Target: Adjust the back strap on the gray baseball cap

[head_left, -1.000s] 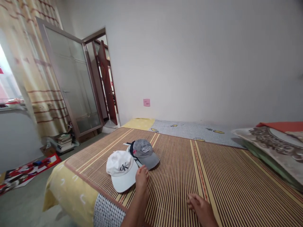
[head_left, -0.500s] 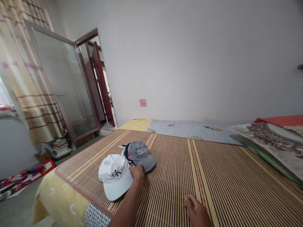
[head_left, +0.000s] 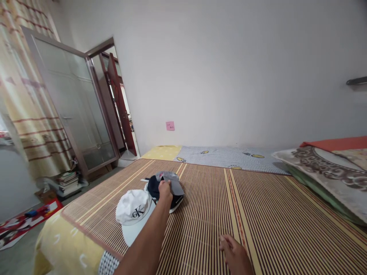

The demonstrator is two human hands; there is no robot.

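Note:
My left hand (head_left: 165, 189) is closed on the grey cap (head_left: 177, 184), whose brim is tipped up. Under and beside it lies a dark navy cap (head_left: 154, 187), and a pale brim edge shows below. A white cap (head_left: 133, 208) with black letters sits just left of my left forearm, which covers part of its brim. Lower right, my right hand (head_left: 233, 252) hovers over or rests on the striped mat (head_left: 200, 225), fingers curled together; I cannot make out anything in them.
At the right edge of the bed lies a patterned pillow (head_left: 323, 168) with an orange cloth (head_left: 338, 143). A checked sheet (head_left: 218, 154) runs along the wall. Books (head_left: 68, 182) stand on the floor at left, near a glass door (head_left: 71, 99).
My left hand has gripped the grey cap and lifted its brim, uncovering more of the navy cap. The view has shifted slightly; my right hand stays about where it was.

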